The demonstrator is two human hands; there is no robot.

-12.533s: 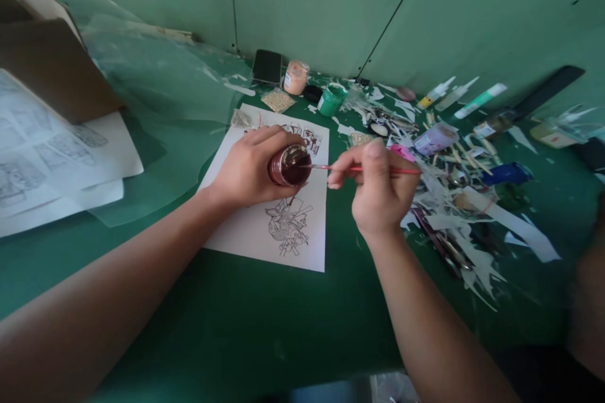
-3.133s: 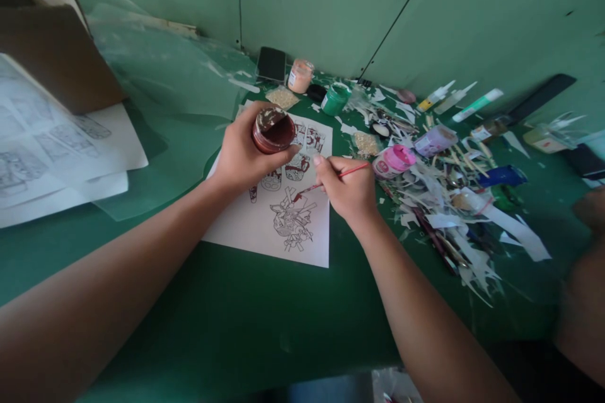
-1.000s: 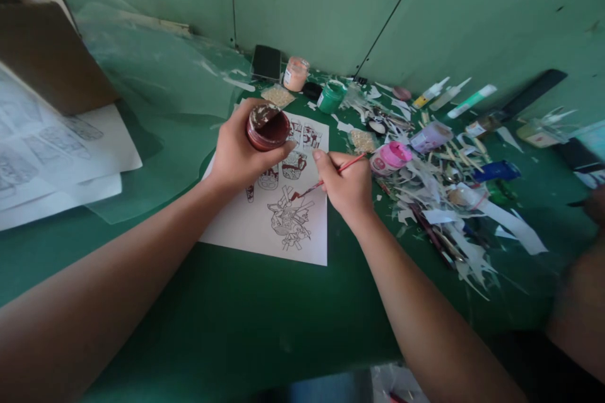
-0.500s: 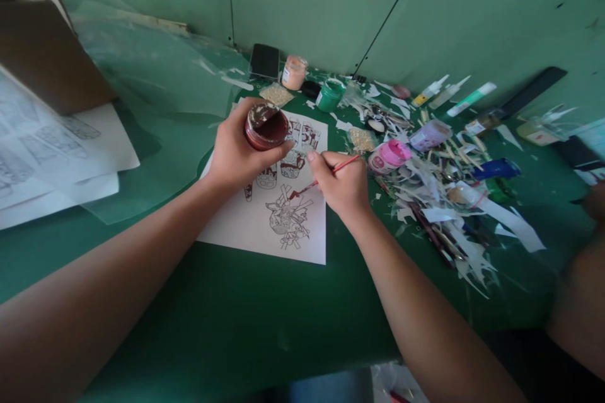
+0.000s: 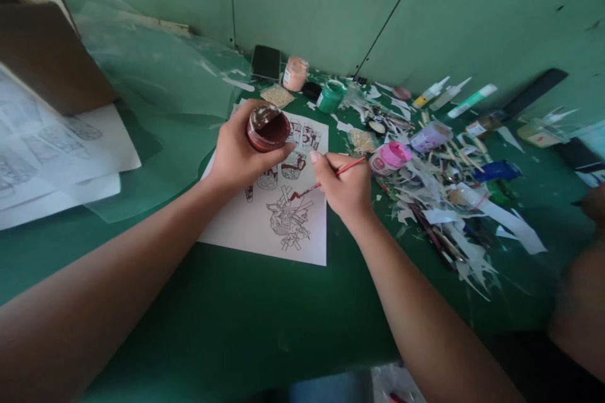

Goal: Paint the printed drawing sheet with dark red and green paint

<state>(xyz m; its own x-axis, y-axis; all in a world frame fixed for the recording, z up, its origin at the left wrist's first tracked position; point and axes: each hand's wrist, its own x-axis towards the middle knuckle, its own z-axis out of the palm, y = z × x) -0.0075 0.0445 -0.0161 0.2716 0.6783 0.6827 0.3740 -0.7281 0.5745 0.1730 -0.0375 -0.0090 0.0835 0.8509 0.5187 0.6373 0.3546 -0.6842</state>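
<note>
My left hand (image 5: 243,150) is wrapped round an open jar of dark red paint (image 5: 268,129), above the upper left part of a printed sheet (image 5: 236,227). Between the thumb and fingers of my right hand (image 5: 344,186) is a thin red brush (image 5: 350,165). Its dark red tip meets the sheet at the top of a line drawing (image 5: 288,220), where a small red patch shows. Several drawings higher on the sheet bear dark red areas. The jar and my left hand hide part of the page.
Behind the sheet stand a peach paint jar (image 5: 295,73) and a green one (image 5: 331,96). To the right, a pink jar (image 5: 390,157) and a purple jar (image 5: 430,136) stand among paper scraps (image 5: 442,216). A cardboard box (image 5: 57,63) is at left; another person's arm (image 5: 579,289) at right.
The brush and my right hand have shifted slightly right. The red patch near the brush tip looks a little larger. My left hand still holds the jar in nearly the same place.
</note>
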